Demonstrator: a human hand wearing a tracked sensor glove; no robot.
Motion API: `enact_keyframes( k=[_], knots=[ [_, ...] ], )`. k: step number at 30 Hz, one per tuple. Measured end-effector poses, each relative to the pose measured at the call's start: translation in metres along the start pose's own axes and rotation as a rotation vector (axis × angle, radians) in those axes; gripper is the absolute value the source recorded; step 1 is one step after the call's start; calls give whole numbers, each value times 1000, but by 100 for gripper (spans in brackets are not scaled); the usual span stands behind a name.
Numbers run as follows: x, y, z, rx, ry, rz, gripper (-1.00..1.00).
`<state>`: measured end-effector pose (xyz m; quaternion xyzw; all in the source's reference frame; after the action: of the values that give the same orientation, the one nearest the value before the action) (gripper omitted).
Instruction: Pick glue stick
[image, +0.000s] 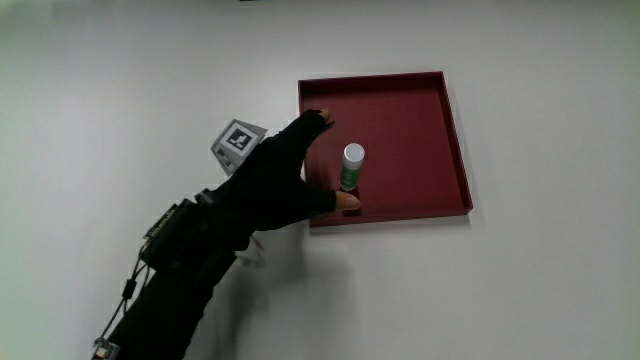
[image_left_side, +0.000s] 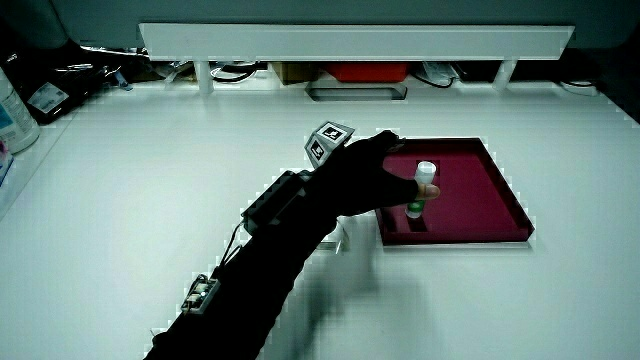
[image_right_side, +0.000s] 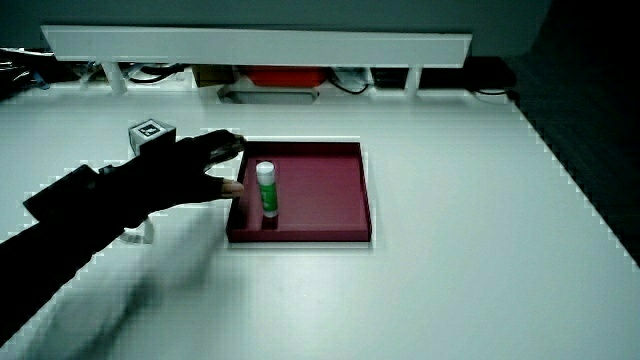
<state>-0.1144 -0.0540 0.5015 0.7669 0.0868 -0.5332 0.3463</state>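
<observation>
A glue stick (image: 352, 167) with a white cap and green label stands upright in a dark red square tray (image: 455, 130), close to the tray wall nearest the person. The gloved hand (image: 333, 160) reaches over the tray's rim beside the stick, fingers spread and holding nothing. Its thumb lies along the near wall by the stick's base, and the other fingers point over the tray floor. In both side views the glue stick (image_left_side: 422, 188) (image_right_side: 266, 187) stands just past the hand (image_left_side: 410, 165) (image_right_side: 234, 165), with a small gap to the thumb in a side view.
The tray (image_left_side: 505, 190) (image_right_side: 365, 190) lies on a white table. A low white partition (image_left_side: 350, 40) (image_right_side: 250, 42) runs along the table's edge farthest from the person, with cables and a red object under it. A patterned cube (image: 237, 140) sits on the hand's back.
</observation>
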Motion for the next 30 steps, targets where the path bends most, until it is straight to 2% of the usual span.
enact_keyframes(
  k=[1, 2, 3, 7, 10, 13, 18, 22, 28, 30],
  knots=[
    [-2, 3, -3, 2, -7, -6, 0],
    [-2, 5, -5, 12, -3, 11, 0],
    [-5, 10, -8, 11, -14, -13, 0],
    [-11, 18, -18, 23, -14, -19, 0],
    [-15, 21, -22, 29, -12, -6, 0],
    [-16, 23, -24, 41, 3, 7, 0],
    [-17, 24, -25, 57, 0, -4, 0],
    [-19, 24, -27, 67, -12, -10, 14],
    [-19, 22, -28, 148, -12, -11, 36],
    [-18, 21, -27, 167, 9, 0, 43]
  ],
)
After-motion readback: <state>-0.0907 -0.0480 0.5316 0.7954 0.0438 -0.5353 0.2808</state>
